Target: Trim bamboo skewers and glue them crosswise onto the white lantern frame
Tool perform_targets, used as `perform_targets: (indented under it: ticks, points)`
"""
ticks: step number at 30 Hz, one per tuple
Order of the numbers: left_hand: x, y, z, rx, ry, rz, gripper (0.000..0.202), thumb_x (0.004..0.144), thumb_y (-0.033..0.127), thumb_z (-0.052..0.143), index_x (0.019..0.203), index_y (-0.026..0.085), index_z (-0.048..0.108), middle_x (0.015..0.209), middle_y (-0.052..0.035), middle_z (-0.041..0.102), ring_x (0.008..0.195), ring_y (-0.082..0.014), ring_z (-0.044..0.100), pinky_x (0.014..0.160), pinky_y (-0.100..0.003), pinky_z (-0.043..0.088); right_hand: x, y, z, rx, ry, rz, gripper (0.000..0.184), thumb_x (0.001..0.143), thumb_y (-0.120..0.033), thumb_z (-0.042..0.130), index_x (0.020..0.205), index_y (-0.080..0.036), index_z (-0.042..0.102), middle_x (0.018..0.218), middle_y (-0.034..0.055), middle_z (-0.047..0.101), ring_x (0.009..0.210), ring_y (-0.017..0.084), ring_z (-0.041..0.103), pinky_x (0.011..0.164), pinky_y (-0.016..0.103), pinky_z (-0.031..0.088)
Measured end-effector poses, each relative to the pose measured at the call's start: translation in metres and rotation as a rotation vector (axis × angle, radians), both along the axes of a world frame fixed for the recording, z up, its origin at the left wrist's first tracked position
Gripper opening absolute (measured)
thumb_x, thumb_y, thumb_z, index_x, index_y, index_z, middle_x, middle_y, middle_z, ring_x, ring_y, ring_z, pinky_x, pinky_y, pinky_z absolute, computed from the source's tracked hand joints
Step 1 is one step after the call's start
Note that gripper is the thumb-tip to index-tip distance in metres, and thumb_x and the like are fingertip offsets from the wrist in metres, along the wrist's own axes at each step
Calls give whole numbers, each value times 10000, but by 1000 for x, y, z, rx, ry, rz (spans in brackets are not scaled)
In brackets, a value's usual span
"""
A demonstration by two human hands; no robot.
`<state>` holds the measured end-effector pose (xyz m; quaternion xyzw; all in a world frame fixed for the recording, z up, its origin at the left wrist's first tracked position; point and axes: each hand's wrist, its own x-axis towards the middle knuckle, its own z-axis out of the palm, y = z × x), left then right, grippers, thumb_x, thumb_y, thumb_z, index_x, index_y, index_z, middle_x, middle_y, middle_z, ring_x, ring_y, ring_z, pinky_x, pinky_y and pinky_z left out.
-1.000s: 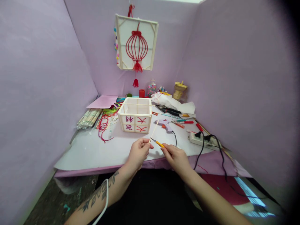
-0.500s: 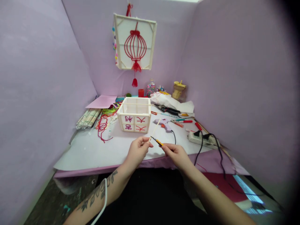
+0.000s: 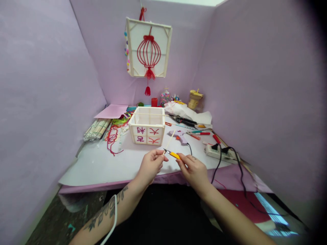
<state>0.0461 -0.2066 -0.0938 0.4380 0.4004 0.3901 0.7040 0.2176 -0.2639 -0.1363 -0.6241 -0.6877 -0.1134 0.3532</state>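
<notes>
So the left hand (image 3: 151, 165) had a thin wooden stick (image 3: 169, 141) pinched at its lower end between thumb and fingertips, fingers curled closed around it, held just above the front edge of the bench (image 3: 102, 166). The stick ran up and away from the body, leaning a bit to the right, with its free tip pointing at the glue gun (image 3: 180, 135) further back. The right hand (image 3: 193, 169) was closed on a small yellow cutter (image 3: 172, 154), and that one lay nearly crosswise to the stick, its dark tip pointing left and sitting right at the stick, just above where the left fingers gripped it. I couldn't tell whether the blade was actually touching the wood or only a hair off it. Both hands were close together, almost meeting in the middle, and the stick was clearly the left hand's thing while the cutter came in from the right. Straight behind them stood the white box frame with red characters (image 3: 147, 130), well apart from the hands, and a power strip (image 3: 221, 152) with black cords lay off to the right. A finished lantern (image 3: 149, 47) hung on the back wall.
</notes>
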Motion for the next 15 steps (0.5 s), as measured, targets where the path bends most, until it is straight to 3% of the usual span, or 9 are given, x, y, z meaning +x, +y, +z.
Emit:
perform_targets:
  ticks: [11, 15]
  points:
    - [1, 1, 2, -1, 17, 6, 283, 680, 308, 666, 874, 134, 556, 707, -9, 636, 351, 4, 276, 365, -172, 111, -3, -1, 4, 82, -161, -90, 271, 953, -313, 518, 1086, -178, 711, 760, 54, 711, 676, 167, 617, 639, 266, 391]
    - [1, 1, -4, 48, 36, 28, 280, 693, 320, 662, 881, 133, 571, 696, -1, 628, 363, -5, 284, 370, -176, 141, -5, 0, 1, 31, -120, -59, 284, 961, -308, 486, 1067, -164, 707, 740, 54, 697, 646, 163, 618, 600, 260, 383]
